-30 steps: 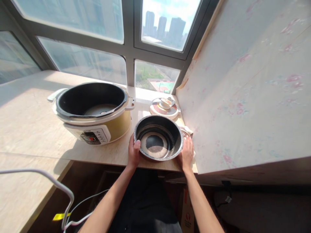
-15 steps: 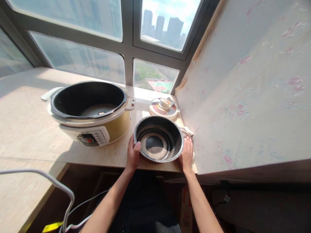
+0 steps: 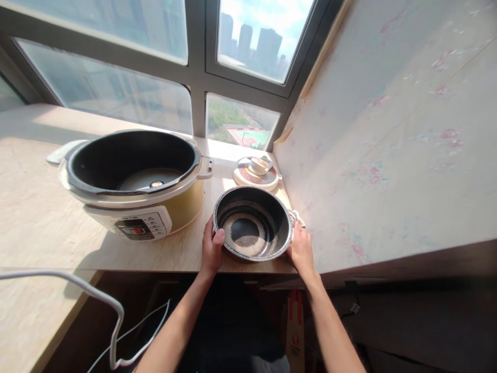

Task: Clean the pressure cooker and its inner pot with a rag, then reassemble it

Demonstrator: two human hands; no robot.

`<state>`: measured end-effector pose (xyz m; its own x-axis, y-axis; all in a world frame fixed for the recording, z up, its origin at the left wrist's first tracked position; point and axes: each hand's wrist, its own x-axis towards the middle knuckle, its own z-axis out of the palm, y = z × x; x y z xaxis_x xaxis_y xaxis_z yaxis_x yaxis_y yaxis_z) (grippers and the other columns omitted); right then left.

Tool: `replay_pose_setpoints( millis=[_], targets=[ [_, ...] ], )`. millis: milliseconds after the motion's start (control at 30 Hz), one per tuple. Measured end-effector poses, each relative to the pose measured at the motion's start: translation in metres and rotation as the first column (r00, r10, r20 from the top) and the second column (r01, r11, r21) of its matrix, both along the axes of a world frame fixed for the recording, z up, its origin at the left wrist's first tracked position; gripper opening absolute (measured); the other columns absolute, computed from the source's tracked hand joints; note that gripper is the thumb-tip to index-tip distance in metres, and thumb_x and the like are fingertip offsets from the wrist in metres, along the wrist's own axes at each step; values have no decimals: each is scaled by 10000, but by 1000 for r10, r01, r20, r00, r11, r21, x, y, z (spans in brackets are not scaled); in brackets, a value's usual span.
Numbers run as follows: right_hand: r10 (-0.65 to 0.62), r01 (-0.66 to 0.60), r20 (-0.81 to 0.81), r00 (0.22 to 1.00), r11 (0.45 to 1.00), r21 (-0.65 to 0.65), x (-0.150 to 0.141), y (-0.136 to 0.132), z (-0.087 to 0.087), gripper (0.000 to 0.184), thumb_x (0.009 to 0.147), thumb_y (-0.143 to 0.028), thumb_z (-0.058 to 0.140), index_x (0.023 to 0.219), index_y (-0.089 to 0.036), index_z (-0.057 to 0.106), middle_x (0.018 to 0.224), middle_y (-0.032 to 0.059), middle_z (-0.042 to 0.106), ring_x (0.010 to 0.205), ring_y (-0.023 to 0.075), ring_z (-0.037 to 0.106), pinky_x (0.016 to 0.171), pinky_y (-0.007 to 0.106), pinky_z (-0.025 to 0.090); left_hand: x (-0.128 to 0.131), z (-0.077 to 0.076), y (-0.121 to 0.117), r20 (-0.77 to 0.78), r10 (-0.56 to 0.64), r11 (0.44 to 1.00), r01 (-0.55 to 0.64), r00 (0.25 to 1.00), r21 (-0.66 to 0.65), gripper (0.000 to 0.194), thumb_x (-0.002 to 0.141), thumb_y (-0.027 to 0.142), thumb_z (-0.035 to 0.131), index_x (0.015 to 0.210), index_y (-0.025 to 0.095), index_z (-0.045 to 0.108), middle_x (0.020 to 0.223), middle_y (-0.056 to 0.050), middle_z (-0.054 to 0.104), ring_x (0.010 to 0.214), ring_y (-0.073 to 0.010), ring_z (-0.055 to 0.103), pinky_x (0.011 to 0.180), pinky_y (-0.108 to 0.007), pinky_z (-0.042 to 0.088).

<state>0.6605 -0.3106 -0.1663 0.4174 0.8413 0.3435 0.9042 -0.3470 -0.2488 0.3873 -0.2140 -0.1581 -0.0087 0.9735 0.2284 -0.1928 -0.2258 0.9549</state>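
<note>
A dark inner pot (image 3: 248, 233) with a worn, pale-stained bottom sits upright near the front edge of the sill, tilted slightly toward me. My left hand (image 3: 213, 247) grips its left side, thumb over the rim. On the opposite side my right hand (image 3: 302, 247) is closed against the wall of the pot, its fingertips partly hidden. A light cloth (image 3: 298, 217) shows just beyond those fingers. To the left stands the electric pressure cooker body (image 3: 188, 210), lidless, its dark inside exposed. The cooker lid (image 3: 254, 173) lies behind the pot.
The stone windowsill (image 3: 27, 171) runs along a grey-framed window (image 3: 198, 109). A wall with floral paper (image 3: 373, 155) closes in on the right. A white cable (image 3: 89, 290) loops at the lower left. Below the sill stands a paper bag (image 3: 295, 331).
The view has shifted slightly, so the cooker appears farther left. My right hand has closed in on the pot's side, and less of the cloth shows. The left hand keeps its grip.
</note>
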Motion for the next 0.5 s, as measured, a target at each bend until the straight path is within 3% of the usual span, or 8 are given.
replay_pose_setpoints(
  millis=[167,333,400,500],
  targets=[
    [73,6,-359,931,977,215,1,4,13,545,794,-434,630,1244,-140,720,1133,165,741,1084,335,667,970,488,545,-2,1,0,-3,-36,999,36,999,-3,575,909,574,567,1326,187,648,1359,-138,662,1292,-364,591,1136,-510,435],
    [40,255,-759,649,929,267,-2,-2,31,488,640,-387,712,1046,-117,743,897,98,784,815,271,711,749,381,581,-2,1,-1,-3,-39,999,39,999,4,634,908,629,566,1353,186,648,1372,-139,653,1300,-368,583,1144,-510,419],
    [60,352,-834,549,888,295,-7,-5,44,462,617,-364,745,1008,-118,736,817,64,771,733,240,697,677,343,566,-1,-1,-1,-8,-29,999,29,1000,16,655,907,650,563,1366,190,642,1380,-139,650,1301,-367,582,1139,-509,420],
    [138,472,-865,482,791,389,-18,-9,72,445,579,-335,809,967,-131,732,783,29,753,673,193,671,620,293,542,-1,-3,-1,-24,-19,999,19,1000,33,680,913,672,551,1385,190,632,1383,-144,645,1307,-364,577,1140,-506,417]
  ],
)
